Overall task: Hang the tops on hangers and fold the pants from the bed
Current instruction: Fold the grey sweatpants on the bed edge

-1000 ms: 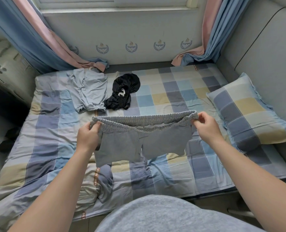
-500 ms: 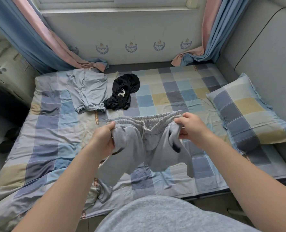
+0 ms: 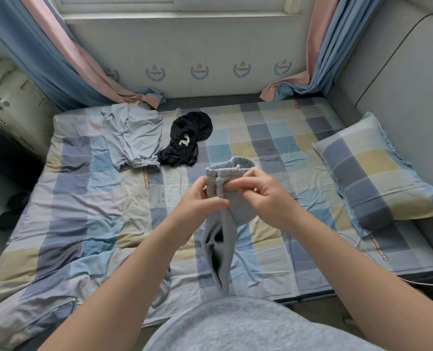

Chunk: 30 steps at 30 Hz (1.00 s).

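Grey shorts (image 3: 224,224) doubled, hung over the bed (image 3: 83,211) | I saw left hand (image 3: 200,201) and right hand (image 3: 263,196) each pinching the waistband (image 3: 231,171).

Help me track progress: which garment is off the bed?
The grey shorts, held up by left hand and right hand; the pale blue pants and black garment lie on the bed.
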### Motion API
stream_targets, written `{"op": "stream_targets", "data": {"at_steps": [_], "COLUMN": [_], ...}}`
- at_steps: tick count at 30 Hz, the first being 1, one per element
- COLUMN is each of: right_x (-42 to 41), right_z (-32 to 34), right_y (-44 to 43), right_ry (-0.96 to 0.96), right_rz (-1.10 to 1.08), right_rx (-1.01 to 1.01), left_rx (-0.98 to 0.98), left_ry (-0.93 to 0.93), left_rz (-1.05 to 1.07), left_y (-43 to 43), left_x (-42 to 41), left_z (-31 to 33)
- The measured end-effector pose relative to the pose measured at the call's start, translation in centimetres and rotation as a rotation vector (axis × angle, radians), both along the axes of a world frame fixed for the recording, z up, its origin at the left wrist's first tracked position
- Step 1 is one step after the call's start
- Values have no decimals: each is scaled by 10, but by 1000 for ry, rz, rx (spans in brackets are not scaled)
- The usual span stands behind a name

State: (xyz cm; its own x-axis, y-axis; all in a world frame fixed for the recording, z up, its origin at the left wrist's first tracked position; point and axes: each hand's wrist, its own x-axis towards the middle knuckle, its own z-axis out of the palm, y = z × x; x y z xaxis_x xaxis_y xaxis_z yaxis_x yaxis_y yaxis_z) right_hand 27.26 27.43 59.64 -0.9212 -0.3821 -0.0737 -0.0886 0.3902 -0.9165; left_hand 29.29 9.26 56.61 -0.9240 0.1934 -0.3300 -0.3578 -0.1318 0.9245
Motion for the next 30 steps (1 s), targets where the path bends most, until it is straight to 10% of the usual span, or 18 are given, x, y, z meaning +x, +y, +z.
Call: {"op": "stream_targets", "data": {"at_steps": [7,16,30], "right_x": [-6,-1,-29], "right_z": [-23,-88,-113], "right_y": [17,51,51], "right_ry": [33,-642,-423], "right_rz": [-251,-86,-409], "right_rx": [-174,-440,-143], "left_rx": [-61,201,-217], "left_ry": [52,-45,-158], "left_rz": [120,-45,31], "left_y": [-1,-23,-21], "left_x": [-1,-7,-38], "left_z": [-5,-4,-78]}}
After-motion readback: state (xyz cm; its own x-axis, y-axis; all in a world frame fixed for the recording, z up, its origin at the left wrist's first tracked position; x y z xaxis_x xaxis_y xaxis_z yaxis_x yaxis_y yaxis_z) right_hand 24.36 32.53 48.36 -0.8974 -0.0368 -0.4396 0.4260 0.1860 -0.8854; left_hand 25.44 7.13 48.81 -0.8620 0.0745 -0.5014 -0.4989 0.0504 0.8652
